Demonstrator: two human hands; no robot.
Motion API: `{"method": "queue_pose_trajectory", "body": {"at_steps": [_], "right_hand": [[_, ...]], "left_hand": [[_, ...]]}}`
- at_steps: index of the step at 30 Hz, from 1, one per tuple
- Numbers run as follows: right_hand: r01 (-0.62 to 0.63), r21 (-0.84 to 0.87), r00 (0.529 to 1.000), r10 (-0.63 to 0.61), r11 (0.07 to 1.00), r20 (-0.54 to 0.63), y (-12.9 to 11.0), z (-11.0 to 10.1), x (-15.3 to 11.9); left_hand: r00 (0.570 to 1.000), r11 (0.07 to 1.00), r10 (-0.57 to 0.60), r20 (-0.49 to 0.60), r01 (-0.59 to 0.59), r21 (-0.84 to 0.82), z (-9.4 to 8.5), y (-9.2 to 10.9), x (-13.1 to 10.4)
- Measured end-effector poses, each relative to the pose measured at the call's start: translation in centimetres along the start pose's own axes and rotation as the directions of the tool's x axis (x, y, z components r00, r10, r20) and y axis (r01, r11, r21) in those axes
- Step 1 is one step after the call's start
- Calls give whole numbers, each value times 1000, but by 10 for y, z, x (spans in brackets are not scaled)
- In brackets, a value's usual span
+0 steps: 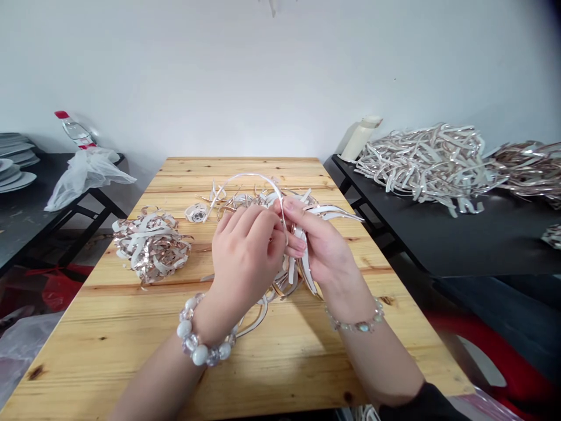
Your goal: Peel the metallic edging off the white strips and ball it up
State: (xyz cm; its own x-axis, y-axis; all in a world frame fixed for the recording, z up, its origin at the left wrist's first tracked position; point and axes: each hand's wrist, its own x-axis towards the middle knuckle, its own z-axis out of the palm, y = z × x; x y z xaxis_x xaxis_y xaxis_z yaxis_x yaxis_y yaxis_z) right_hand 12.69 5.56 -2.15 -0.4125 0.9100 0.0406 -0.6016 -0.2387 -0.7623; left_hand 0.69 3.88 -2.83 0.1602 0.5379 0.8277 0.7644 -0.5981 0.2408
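Note:
A thin white curved strip [252, 174] with a shiny edge arches up and to the left from between my hands. My right hand [326, 245] pinches it between thumb and fingers. My left hand [249, 245], back toward me, is closed against the strip beside the right fingers; its fingertips are largely hidden. Behind and under both hands lies a loose heap of white and rose-gold curved strips [291, 272], partly covered by them. A few of these strips [331, 210] stick out past my right hand. A small clear roll [196, 213] sits left of the heap.
A tangle of shiny shavings [153, 245] lies on the left of the wooden table [280, 362]. On the right black table [421, 234] are large strip piles [429, 161] and a cream roll [362, 139]. A bottle [76, 130], plastic bag [90, 172] and plates [15, 175] are left.

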Motion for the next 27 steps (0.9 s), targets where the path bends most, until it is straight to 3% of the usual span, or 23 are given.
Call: {"method": "queue_pose_trajectory", "body": {"at_steps": [8, 19, 24, 27], "right_hand": [[-146, 124, 985, 132, 982, 114, 2, 3, 0], [-41, 70, 992, 32, 997, 123, 10, 7, -2], [-20, 66, 996, 14, 998, 92, 10, 5, 1], [76, 80, 996, -73, 994, -41, 0, -1, 3]], "left_hand": [[998, 998, 11, -54, -7, 68, -5, 5, 0], [996, 995, 9, -89, 0, 99, -2, -1, 0], [998, 998, -62, 5, 62, -3, -6, -6, 4], [983, 977, -154, 101, 167, -135, -16, -15, 10]]}}
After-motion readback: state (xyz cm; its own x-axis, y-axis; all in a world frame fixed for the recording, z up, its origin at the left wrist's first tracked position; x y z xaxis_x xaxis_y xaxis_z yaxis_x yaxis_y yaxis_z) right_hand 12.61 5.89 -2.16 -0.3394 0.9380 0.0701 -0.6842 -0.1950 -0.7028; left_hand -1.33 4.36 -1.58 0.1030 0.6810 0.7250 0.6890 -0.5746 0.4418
